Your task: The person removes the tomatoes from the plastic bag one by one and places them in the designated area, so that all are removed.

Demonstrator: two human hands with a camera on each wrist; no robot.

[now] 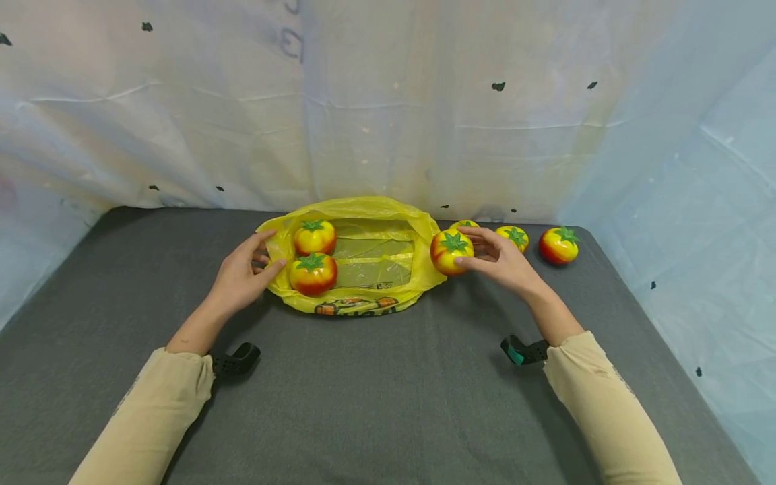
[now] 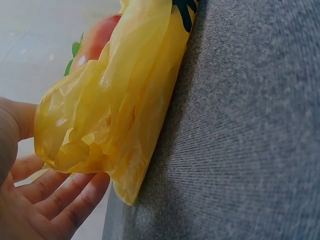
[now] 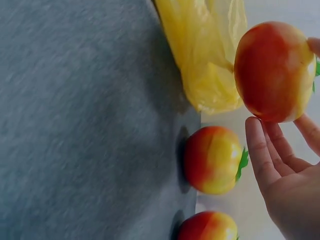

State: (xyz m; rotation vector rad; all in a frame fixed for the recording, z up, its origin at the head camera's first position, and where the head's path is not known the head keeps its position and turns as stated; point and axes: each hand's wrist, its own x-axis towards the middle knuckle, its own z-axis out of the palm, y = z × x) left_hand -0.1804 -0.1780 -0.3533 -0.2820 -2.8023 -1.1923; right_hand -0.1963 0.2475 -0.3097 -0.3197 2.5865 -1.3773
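A yellow plastic bag [image 1: 418,286] lies with its mouth spread on the dark table. Inside its left end sit two red-and-yellow toy tomatoes, a rear tomato [image 1: 321,239] and a front tomato [image 1: 318,277]. My left hand [image 1: 239,275] touches the bag's left rim, thumb and index finger apart. In the left wrist view, the other fingers [image 2: 75,205] reach out fairly straight beside the crumpled plastic. With thumb and fingertips, my right hand [image 1: 500,259] holds another toy tomato [image 1: 445,259], green top up, at the bag's right edge.
Behind and right of my right hand, a partly hidden toy tomato [image 1: 464,223], another tomato [image 1: 515,236] and a third tomato [image 1: 556,248] stand along the table's back edge. Pale sheeting [image 1: 388,135] rises behind the table [image 1: 376,391] and along its sides.
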